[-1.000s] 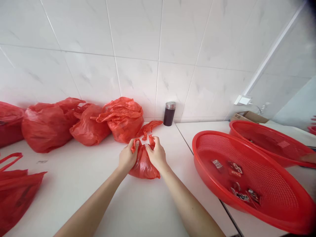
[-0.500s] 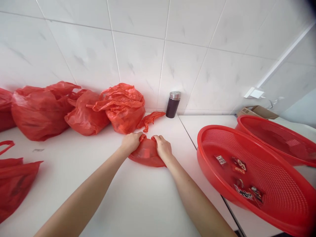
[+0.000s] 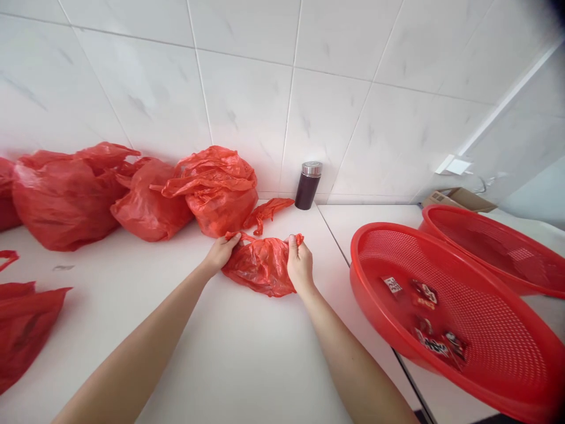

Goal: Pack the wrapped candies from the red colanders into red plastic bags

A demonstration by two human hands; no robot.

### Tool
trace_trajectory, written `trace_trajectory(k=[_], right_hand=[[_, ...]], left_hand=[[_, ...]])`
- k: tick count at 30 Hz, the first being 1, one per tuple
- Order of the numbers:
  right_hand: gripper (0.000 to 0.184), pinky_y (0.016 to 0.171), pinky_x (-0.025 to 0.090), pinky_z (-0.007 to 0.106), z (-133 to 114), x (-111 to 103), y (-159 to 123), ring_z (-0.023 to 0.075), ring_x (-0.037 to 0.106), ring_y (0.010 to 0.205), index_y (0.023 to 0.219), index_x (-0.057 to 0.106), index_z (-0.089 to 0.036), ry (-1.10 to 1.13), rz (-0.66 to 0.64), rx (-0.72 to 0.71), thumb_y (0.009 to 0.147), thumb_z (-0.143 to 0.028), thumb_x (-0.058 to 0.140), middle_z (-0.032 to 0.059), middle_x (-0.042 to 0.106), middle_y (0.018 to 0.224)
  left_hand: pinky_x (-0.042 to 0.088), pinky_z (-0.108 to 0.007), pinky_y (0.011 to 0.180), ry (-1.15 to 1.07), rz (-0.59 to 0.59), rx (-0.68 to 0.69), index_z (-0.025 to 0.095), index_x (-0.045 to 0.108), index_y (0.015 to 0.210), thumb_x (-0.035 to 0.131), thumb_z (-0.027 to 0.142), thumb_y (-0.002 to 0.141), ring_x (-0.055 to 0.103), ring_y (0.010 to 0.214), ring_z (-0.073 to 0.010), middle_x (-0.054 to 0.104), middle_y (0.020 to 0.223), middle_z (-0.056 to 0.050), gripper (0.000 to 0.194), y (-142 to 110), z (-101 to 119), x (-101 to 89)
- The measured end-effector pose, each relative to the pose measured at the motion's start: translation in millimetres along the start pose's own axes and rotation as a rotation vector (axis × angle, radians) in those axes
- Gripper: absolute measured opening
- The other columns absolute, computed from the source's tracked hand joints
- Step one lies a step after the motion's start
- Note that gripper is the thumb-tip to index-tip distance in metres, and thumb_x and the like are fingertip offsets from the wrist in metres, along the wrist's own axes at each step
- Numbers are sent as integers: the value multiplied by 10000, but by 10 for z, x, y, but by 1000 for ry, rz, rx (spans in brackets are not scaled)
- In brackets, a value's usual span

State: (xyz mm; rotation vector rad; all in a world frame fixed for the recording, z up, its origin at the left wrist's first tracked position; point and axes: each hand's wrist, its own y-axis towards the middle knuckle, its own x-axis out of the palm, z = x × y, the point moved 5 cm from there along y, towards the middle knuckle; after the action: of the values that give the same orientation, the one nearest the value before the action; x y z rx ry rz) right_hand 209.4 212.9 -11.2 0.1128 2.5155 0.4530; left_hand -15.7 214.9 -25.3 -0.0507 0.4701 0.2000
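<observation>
A crumpled red plastic bag rests on the white table between my hands. My left hand is closed on the bag's upper left edge, with a twist of red plastic showing above the fingers. On the other side, my right hand grips the upper right edge, thumb uppermost, and a bit of plastic sticks out past it. The bag's top is stretched between the two hands. What lies inside cannot be made out. Just behind it is a loose scrap of red plastic.
Several filled red bags line the tiled wall. Another red bag lies at the left edge. A dark thermos stands at the back. To the right are a red basket holding several wrapped snacks, a second basket and a cardboard box.
My hands have moved apart, the left one to the left and the right one slightly right. The bag's top is now pulled wider and its surface looks more wrinkled.
</observation>
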Motion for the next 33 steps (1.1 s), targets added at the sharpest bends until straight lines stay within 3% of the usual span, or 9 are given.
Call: trace_trajectory(k=[7, 14, 16, 19, 20, 22, 25, 30, 33], right_hand=[[543, 642, 410, 332, 57, -250, 45, 189, 514, 542, 581, 399, -237, 205, 188, 103, 948, -609, 254, -1, 509, 519], [555, 585, 484, 322, 27, -164, 37, 192, 592, 535, 614, 499, -225, 572, -7, 195, 908, -666, 332, 29, 607, 546], [542, 595, 500, 321, -18, -180, 26, 193, 611, 555, 645, 535, -216, 652, -45, 186, 896, -668, 371, 37, 627, 570], [506, 628, 517, 310, -119, -201, 3, 181, 629, 585, 693, 554, -209, 703, -93, 113, 897, -649, 411, 35, 643, 605], [490, 639, 523, 308, -159, -199, -10, 175, 632, 589, 713, 552, -209, 728, -117, 87, 902, -640, 415, 31, 645, 611], [462, 657, 533, 309, -239, -194, -40, 166, 637, 589, 752, 536, -212, 796, -163, 38, 911, -629, 414, 17, 642, 615], [436, 677, 544, 320, -309, -211, -73, 167, 652, 610, 822, 500, -219, 893, -183, 24, 920, -629, 389, 4, 638, 624], [402, 790, 527, 342, -350, -172, -127, 187, 670, 862, 1136, 446, -247, 738, -293, 7, 869, -529, 548, 32, 688, 910], [327, 815, 495, 338, -360, -101, -169, 190, 639, 892, 1094, 520, -268, 430, -340, -105, 806, -361, 643, 9, 680, 964]], left_hand=[[406, -227, 585, -344, 30, -68, 184, 476, 609, 524, 565, 837, 465, 667, -127, 477, 670, 11, 447, -759, 7, -394], [449, -285, 674, -435, 90, -142, 195, 534, 712, 515, 573, 837, 497, 705, -155, 526, 748, -7, 398, -1165, 88, -375], [463, -320, 754, -315, 257, -61, 206, 582, 877, 506, 545, 856, 554, 813, -188, 592, 912, -40, 348, -1177, 237, -464], [416, -396, 962, 84, 557, 320, 250, 513, 1191, 549, 414, 868, 526, 1132, -256, 546, 1260, -83, 363, -1244, 650, -536], [381, -413, 1013, 231, 533, 460, 267, 494, 1235, 567, 368, 863, 483, 1211, -268, 519, 1322, -83, 392, -1250, 783, -455], [358, -419, 1035, 466, 280, 588, 292, 528, 1226, 584, 302, 848, 472, 1241, -275, 552, 1318, -65, 382, -1190, 905, -178], [447, -367, 875, 572, -18, 474, 287, 596, 1096, 534, 229, 837, 606, 1012, -244, 664, 1116, -30, 272, -1050, 816, 138], [426, -325, 680, 532, 112, 329, 246, 547, 950, 450, 173, 811, 601, 801, -220, 640, 967, -34, 185, -958, 711, 188], [401, -293, 607, 460, 164, 253, 240, 469, 826, 460, 202, 806, 548, 661, -184, 597, 787, -1, 44, -961, 706, 151]])
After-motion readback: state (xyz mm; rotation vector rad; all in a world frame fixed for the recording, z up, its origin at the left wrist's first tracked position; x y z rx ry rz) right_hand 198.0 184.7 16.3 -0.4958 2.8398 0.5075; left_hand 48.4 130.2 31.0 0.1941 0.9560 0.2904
